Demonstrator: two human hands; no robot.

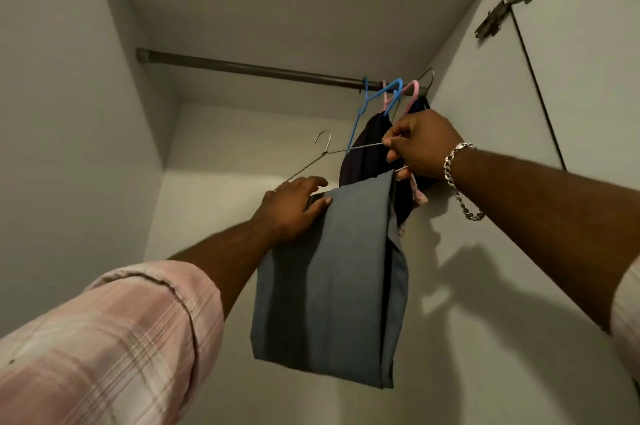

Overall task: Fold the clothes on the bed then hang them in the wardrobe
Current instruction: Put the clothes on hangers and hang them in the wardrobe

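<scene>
1. Wardrobe point(86, 95) open, seen from below; pale walls, hinge point(509, 2) on the right door
2. Rail point(242, 69) spanning the wardrobe; left stretch bare, right end crowded with blue hangers point(381, 97), a pink hanger point(414, 92) and dark clothes point(367, 154)
3. Folded grey trousers point(329, 286) draped over the bar of a wire hanger point(323, 151), held up below the rail, not yet hung
4. Left hand point(294, 210) with fingers laid fairly straight over the fold at the hanger's left end, steadying the cloth; whether curled under the bar, cannot tell
5. Right hand point(420, 147) pinching the hanger's upper wire at the right end, fingers curled round it; chain bracelet point(457, 178) on that wrist
6. Hanger hook point(323, 140) free, well below the rail, tilted up and left
7. Likely step in hand: getting the hook onto the rail. Best done by levelling the hanger so the trousers stay centred, raising the hook above the bare stretch just left of the blue hangers, lowering it until seated, then releasing the cloth last
8. Risk: trousers sliding off the thin wire if tilted
</scene>
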